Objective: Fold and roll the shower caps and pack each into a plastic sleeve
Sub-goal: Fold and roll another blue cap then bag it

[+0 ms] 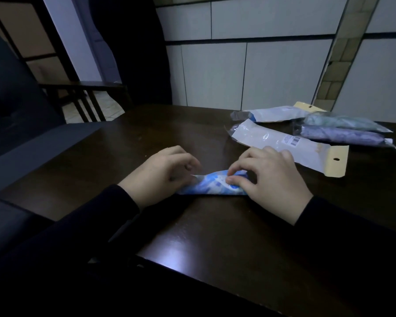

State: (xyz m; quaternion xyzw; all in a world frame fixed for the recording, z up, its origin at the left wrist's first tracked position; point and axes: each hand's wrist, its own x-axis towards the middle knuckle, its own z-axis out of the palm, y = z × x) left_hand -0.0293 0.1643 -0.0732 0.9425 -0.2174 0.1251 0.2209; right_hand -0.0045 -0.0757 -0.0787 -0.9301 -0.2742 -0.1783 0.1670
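We see a blue-and-white cap (212,185), already folded into a narrow strip, lying flat on the dark tabletop (215,248) between our two hands. The left hand (162,175) sits at the cap's left end, fingers curled down over it; whether they pinch the material or only press on it we cannot tell. The right hand (270,177) covers the cap's right end, with thumb and forefinger closed together on the cap's upper edge and the remaining fingers arched above it. Both wrists wear dark sleeves.

Beyond the cap and to its right lies an empty sleeve (284,145), flat on the tabletop, its barcode label up and its card header pointing away from the cap; its near edge runs just behind the right hand. Farther from the cap lies a second sleeve (270,114). To the right of that, well apart from the cap, rest two packed sleeves side by side: a greenish roll (343,122) behind and a purple roll (345,136) in front, touching.
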